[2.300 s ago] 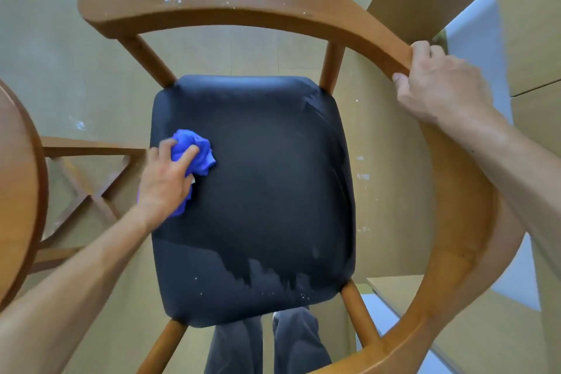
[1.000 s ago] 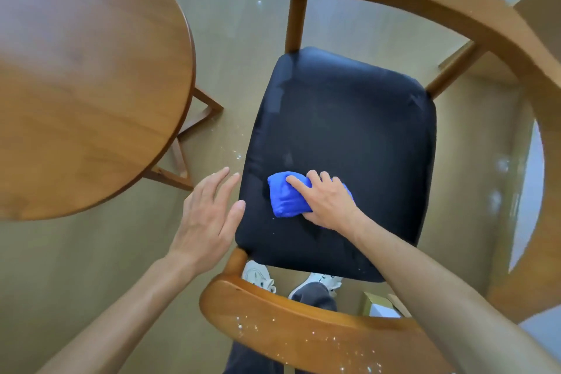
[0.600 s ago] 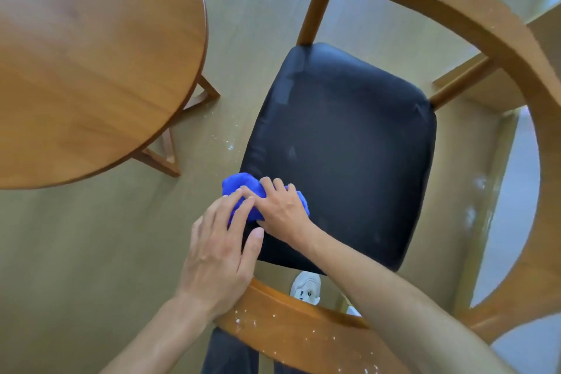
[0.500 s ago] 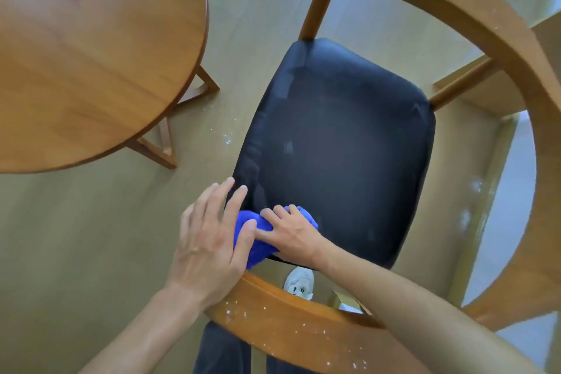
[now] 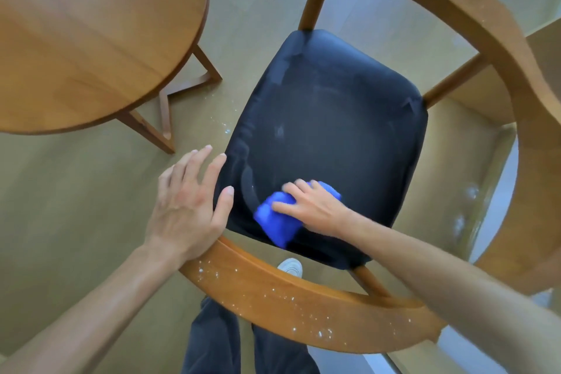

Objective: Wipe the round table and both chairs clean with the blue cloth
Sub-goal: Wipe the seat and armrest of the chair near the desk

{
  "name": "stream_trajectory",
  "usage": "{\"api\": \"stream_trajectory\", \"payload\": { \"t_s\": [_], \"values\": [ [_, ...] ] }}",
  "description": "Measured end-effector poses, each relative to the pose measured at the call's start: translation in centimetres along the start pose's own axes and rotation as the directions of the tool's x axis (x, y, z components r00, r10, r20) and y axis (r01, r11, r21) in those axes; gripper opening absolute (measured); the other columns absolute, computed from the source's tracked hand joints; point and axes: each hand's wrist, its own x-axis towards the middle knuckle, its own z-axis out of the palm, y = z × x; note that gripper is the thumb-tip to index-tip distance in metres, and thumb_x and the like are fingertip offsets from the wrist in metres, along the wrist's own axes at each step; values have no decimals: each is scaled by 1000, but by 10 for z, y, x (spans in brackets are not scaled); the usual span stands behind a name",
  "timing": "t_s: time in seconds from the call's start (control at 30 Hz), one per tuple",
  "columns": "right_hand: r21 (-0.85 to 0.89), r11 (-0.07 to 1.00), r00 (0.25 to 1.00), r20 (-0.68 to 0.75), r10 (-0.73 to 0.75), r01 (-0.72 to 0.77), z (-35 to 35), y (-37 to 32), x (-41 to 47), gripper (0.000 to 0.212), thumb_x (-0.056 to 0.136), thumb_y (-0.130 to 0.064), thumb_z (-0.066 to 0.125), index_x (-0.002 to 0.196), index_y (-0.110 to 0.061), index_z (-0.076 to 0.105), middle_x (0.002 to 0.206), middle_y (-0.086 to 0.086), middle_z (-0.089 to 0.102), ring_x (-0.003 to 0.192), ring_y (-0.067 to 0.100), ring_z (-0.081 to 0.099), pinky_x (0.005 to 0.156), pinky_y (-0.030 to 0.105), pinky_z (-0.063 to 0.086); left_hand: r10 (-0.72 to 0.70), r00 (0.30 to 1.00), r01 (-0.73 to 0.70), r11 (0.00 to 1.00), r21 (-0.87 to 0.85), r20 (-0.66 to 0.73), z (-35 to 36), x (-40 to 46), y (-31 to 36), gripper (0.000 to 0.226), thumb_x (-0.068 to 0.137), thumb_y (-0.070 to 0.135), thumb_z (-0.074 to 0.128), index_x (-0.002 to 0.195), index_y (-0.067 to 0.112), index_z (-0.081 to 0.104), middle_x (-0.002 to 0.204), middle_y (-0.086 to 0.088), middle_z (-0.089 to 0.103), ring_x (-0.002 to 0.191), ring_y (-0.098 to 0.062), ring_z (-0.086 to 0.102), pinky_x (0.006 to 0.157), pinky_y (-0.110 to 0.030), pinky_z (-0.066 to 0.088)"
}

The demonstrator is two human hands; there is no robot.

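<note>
The blue cloth [image 5: 277,220] lies bunched on the near part of the chair's black seat [image 5: 334,112]. My right hand [image 5: 314,206] lies on top of the cloth and presses it down with fingers stretched out. My left hand [image 5: 188,206] hovers with spread fingers at the seat's left edge, its thumb next to the cushion and its wrist over the curved wooden rail [image 5: 273,291]. That rail is dotted with white specks. The round wooden table [image 5: 91,33] fills the upper left.
White crumbs lie on the floor [image 5: 224,127] between the table legs [image 5: 145,127] and the chair. The chair's wide armrest arc [image 5: 516,76] curves round the right side. My dark trousers [image 5: 212,340] and a white shoe [image 5: 291,267] show under the rail.
Half a second ago both hands met on the cloth at the seat's near left corner. Now my right hand has slid the cloth rightwards onto the seat and my left hand has come off it.
</note>
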Motion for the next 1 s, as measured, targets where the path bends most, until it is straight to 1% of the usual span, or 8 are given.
{"api": "stream_trajectory", "payload": {
  "t_s": [0.13, 0.3, 0.4, 0.57, 0.67, 0.73, 0.9, 1.0],
  "values": [
    [43, 994, 994, -46, 100, -98, -11, -20, 55, 47, 66, -6, 62, 109, -23, 54, 108, 14, 57, 75, 31, 50, 58, 39, 43, -19, 1000, 19, 1000, -24, -11, 3, 0, -1, 57, 88, 42, 33, 135, 13, 50, 145, -10, 44, 134, -30, 39, 105, -49, 31],
    [20, 971, 971, 28, -239, 239, 22, -2, -58, 48, 68, -7, 63, 107, -31, 48, 104, 4, 55, 77, 26, 49, 66, 36, 43, -26, 1000, 26, 1000, -13, -12, -1, -1, 1, 58, 89, 42, 32, 134, 12, 50, 144, -9, 44, 133, -28, 38, 105, -48, 30],
    [24, 967, 962, 103, -253, 252, 17, 11, -57, 55, 64, -11, 70, 108, -33, 47, 103, 4, 55, 75, 24, 49, 61, 34, 44, -8, 1000, 8, 1000, -7, -2, -2, 0, 2, 57, 88, 40, 33, 134, 11, 51, 143, -11, 45, 131, -30, 41, 103, -48, 33],
    [80, 988, 988, -69, 136, -130, -9, 7, 84, 72, 47, -9, 79, 112, -29, 57, 105, 10, 56, 76, 28, 51, 54, 34, 39, 12, 1000, -12, 1000, 7, -10, -3, 0, 1, 55, 84, 33, 37, 130, 9, 55, 140, -12, 49, 128, -32, 46, 101, -46, 34],
    [269, 774, 789, -71, 610, -574, -42, 22, 156, 53, 75, -13, 66, 124, -26, 50, 115, 10, 48, 88, 28, 48, 62, 35, 33, 3, 1000, -3, 1000, -14, -22, -2, 1, 1, 55, 83, 33, 37, 130, 9, 55, 140, -12, 49, 129, -31, 45, 102, -47, 35],
    [320, 712, 727, -94, 680, -625, -39, 15, 165, 47, 72, -10, 65, 116, -22, 55, 109, 11, 50, 81, 29, 48, 59, 34, 31, 0, 1000, 0, 1000, -18, -27, -2, 1, 0, 56, 82, 32, 38, 130, 9, 55, 140, -13, 49, 129, -32, 45, 102, -48, 36],
    [261, 959, 981, -128, 144, -106, 5, -54, 56, 43, 58, -16, 72, 98, -24, 58, 90, 9, 54, 65, 25, 44, 51, 31, 34, -4, 999, 3, 1000, 27, 36, -4, 1, 2, 56, 82, 33, 37, 129, 9, 56, 140, -13, 49, 128, -33, 46, 101, -47, 35],
    [83, 953, 956, 3, -294, 292, 17, -44, -5, 46, 65, -13, 69, 104, -30, 54, 93, 3, 54, 70, 22, 46, 59, 33, 43, -7, 998, 4, 999, 36, 64, -7, 1, 4, 55, 81, 32, 39, 127, 9, 57, 139, -12, 50, 127, -32, 47, 101, -50, 39]
  ]
}}
